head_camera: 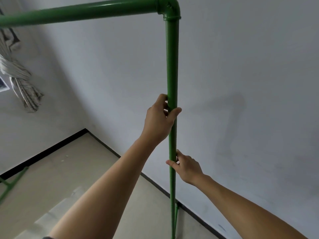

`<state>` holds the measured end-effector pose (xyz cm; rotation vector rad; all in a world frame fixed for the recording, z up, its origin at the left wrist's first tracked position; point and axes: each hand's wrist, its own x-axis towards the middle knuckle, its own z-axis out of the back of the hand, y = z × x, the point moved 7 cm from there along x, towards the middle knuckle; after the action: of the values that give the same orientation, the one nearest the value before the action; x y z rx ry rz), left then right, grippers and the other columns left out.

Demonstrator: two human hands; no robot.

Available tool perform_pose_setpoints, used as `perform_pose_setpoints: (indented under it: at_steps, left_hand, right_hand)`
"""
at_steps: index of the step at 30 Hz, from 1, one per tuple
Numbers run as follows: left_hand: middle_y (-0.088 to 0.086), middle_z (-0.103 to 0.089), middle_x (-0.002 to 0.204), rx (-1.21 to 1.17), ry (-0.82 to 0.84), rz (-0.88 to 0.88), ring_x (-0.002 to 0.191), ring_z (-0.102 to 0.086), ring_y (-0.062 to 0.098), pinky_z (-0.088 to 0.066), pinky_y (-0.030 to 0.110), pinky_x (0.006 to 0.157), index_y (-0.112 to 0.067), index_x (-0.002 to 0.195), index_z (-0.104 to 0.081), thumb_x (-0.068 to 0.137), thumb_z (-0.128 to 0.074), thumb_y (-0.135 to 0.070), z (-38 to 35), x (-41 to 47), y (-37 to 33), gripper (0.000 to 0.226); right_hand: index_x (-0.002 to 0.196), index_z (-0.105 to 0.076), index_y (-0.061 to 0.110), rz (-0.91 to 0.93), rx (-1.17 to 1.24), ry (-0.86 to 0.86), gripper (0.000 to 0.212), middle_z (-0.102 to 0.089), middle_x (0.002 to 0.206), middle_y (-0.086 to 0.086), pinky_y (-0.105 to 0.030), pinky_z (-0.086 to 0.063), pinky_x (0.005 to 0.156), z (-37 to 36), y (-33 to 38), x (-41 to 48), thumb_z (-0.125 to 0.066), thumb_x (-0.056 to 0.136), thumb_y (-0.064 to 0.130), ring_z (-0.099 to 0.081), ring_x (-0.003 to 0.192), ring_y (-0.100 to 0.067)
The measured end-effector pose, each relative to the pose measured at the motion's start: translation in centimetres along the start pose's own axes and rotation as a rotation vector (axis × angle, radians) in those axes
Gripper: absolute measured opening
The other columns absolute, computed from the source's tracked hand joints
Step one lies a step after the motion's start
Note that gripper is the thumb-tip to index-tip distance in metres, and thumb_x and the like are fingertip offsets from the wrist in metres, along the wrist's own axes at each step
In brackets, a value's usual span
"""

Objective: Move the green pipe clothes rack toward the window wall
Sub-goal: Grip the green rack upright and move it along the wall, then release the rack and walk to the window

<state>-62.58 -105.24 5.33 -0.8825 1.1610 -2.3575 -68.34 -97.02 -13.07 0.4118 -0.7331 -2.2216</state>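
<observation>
The green pipe clothes rack (171, 62) stands close in front of me: a vertical post runs down the middle of the head view, joined by an elbow at the top to a horizontal bar running left. My left hand (159, 118) is wrapped around the post at mid height. My right hand (185, 165) grips the same post lower down, fingers and thumb pinching it. The rack's far foot (13, 181) rests on the floor at the lower left. A striped cloth (20, 78) hangs from the bar at the far left.
A pale grey wall (241, 83) stands just behind the post, and another wall meets it at a corner to the left. Black skirting (155, 183) runs along both walls. The floor (69, 178) is beige tile.
</observation>
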Motion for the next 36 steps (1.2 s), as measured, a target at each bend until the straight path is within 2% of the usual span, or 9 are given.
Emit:
perform_pose_setpoints:
  at_steps: [6,10,12,16,18,23,28,33,36]
  left_hand:
    - [-0.002,-0.064,0.097,-0.019,0.085,-0.023,0.082,-0.065,0.01,-0.054,0.016,0.065,-0.017,0.12,-0.049,0.09,-0.058,-0.028,1.1,-2.2,0.8,0.033]
    - [0.006,-0.071,0.089,-0.023,0.144,0.058,0.081,-0.069,0.02,-0.059,0.039,0.073,-0.02,0.109,-0.059,0.089,-0.057,-0.029,4.0,-5.8,4.8,0.023]
    - [0.007,-0.072,0.087,-0.027,0.177,0.125,0.083,-0.069,0.02,-0.059,0.043,0.076,-0.021,0.107,-0.061,0.088,-0.058,-0.03,6.3,-8.5,7.5,0.021]
    - [0.004,-0.073,0.086,-0.045,0.205,0.243,0.083,-0.07,0.018,-0.058,0.042,0.077,-0.02,0.105,-0.063,0.088,-0.059,-0.026,12.4,-14.6,13.2,0.018]
    - [0.004,-0.073,0.087,-0.043,0.196,0.316,0.081,-0.071,0.016,-0.059,0.039,0.076,-0.02,0.103,-0.062,0.089,-0.059,-0.022,15.6,-18.2,16.3,0.014]
    - [0.012,-0.074,0.077,-0.155,0.003,0.61,0.075,-0.072,0.023,-0.055,0.035,0.066,-0.016,0.094,-0.064,0.09,-0.058,-0.009,24.3,-28.5,24.6,0.01]
    - [0.012,-0.076,0.072,-0.246,-0.256,0.837,0.069,-0.072,0.024,-0.055,0.035,0.061,-0.013,0.091,-0.065,0.09,-0.056,-0.005,30.9,-38.2,30.2,0.012]
    - [0.015,-0.076,0.071,-0.267,-0.484,1.007,0.068,-0.072,0.034,-0.053,0.037,0.056,-0.008,0.091,-0.065,0.09,-0.055,-0.002,35.6,-45.5,34.3,0.011]
    - [0.016,-0.076,0.068,-0.273,-0.604,1.114,0.064,-0.071,0.032,-0.051,0.033,0.052,-0.004,0.091,-0.065,0.09,-0.055,-0.001,37.9,-48.2,36.3,0.01]
  right_hand:
    - [0.108,-0.053,0.018,-0.017,-0.038,-0.054,0.035,-0.073,0.093,-0.003,-0.029,-0.047,0.063,-1.0,0.5,-1.2,-0.044,0.096,0.05,-0.07,0.085,-0.025]
    - [0.11,-0.053,0.014,-0.099,-0.341,-0.094,0.037,-0.073,0.094,-0.002,-0.029,-0.045,0.058,-1.4,0.8,-2.8,-0.045,0.096,0.047,-0.071,0.082,-0.024]
    - [0.106,-0.06,0.015,-0.133,-0.389,-0.078,0.037,-0.073,0.092,-0.001,-0.03,-0.047,0.062,-2.3,1.1,-4.5,-0.048,0.094,0.048,-0.069,0.08,-0.023]
    - [0.094,-0.067,0.026,-0.151,-0.034,0.0,0.022,-0.073,0.088,0.007,-0.035,-0.058,0.077,-7.5,2.9,-8.4,-0.059,0.089,0.046,-0.068,0.081,-0.014]
    - [0.087,-0.068,0.027,-0.149,0.134,0.047,0.017,-0.074,0.08,0.006,-0.041,-0.059,0.079,-10.7,4.4,-10.0,-0.063,0.086,0.043,-0.069,0.076,-0.011]
    - [0.086,-0.07,0.023,-0.12,0.33,0.159,0.006,-0.075,0.078,-0.004,-0.047,-0.059,0.082,-17.8,9.4,-12.9,-0.069,0.086,0.029,-0.072,0.073,-0.016]
    - [0.093,-0.07,0.021,-0.077,0.341,0.309,0.008,-0.075,0.08,-0.004,-0.035,-0.059,0.079,-23.0,14.2,-13.3,-0.068,0.087,0.027,-0.072,0.078,-0.013]
    - [0.093,-0.07,0.023,-0.059,0.313,0.43,0.007,-0.076,0.082,-0.002,-0.03,-0.058,0.072,-27.8,17.5,-10.5,-0.069,0.087,0.025,-0.073,0.075,-0.011]
    - [0.093,-0.07,0.022,-0.047,0.3,0.496,0.006,-0.077,0.081,-0.003,-0.027,-0.056,0.069,-30.9,19.5,-7.8,-0.069,0.087,0.022,-0.073,0.072,-0.01]
